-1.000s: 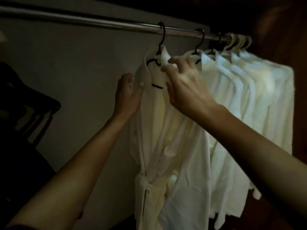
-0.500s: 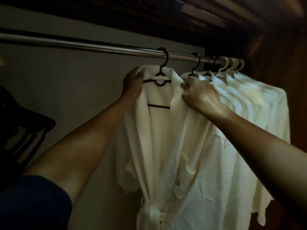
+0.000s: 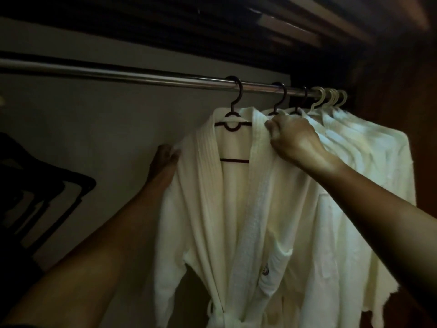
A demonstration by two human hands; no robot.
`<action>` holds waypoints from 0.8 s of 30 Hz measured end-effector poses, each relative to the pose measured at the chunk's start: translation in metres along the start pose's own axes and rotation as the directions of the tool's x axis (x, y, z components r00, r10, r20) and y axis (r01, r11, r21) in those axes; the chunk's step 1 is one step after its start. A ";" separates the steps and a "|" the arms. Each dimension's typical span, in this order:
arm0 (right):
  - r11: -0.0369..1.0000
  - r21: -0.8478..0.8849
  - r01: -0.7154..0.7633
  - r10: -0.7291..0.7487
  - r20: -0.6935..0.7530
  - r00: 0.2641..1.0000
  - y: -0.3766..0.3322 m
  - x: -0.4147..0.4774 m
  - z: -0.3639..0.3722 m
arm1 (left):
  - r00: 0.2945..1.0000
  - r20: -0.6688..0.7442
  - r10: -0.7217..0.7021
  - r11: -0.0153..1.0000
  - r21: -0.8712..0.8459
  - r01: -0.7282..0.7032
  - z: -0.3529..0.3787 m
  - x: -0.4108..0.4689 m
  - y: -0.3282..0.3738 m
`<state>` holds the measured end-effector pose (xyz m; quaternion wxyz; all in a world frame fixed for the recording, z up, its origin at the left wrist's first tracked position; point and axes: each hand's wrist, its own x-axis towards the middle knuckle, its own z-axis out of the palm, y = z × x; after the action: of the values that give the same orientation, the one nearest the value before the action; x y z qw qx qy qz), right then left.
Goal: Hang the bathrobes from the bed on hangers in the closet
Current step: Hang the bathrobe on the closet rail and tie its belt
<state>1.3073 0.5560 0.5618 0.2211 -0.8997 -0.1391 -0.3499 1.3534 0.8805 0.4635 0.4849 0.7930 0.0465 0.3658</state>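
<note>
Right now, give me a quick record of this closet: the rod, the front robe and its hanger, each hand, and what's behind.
rod: closet rod, metal, bare at left
robe: front bathrobe, white, hanging on dark hanger
left hand: at that robe's outer shoulder edge, grip unclear
right hand: fingers curled on its collar
behind: other bathrobes, some on pale hangers

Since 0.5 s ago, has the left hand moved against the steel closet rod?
Yes. The left hand dropped down-left, away from the steel closet rod, from beside the dark plastic hanger to the shoulder edge of the white bathrobe.
</note>
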 end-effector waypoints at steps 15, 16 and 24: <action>0.987 0.078 0.142 -0.149 0.105 0.983 0.012 -0.005 -0.016 | 0.986 -0.137 0.097 0.970 0.234 -0.063 0.030 0.023 0.057; 0.985 0.093 0.145 -0.154 0.098 0.983 0.018 0.001 -0.021 | 0.966 -0.155 0.208 0.967 0.183 -0.179 0.034 0.016 0.068; 0.962 -0.191 0.196 -0.183 0.087 0.979 0.086 0.031 0.002 | 0.880 0.091 0.466 0.882 0.038 -0.470 0.078 0.002 0.140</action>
<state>1.3660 0.4858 0.5560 0.0906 -0.9113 -0.1964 -0.3504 1.3645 0.7503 0.5563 0.3602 0.8084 -0.1547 0.4390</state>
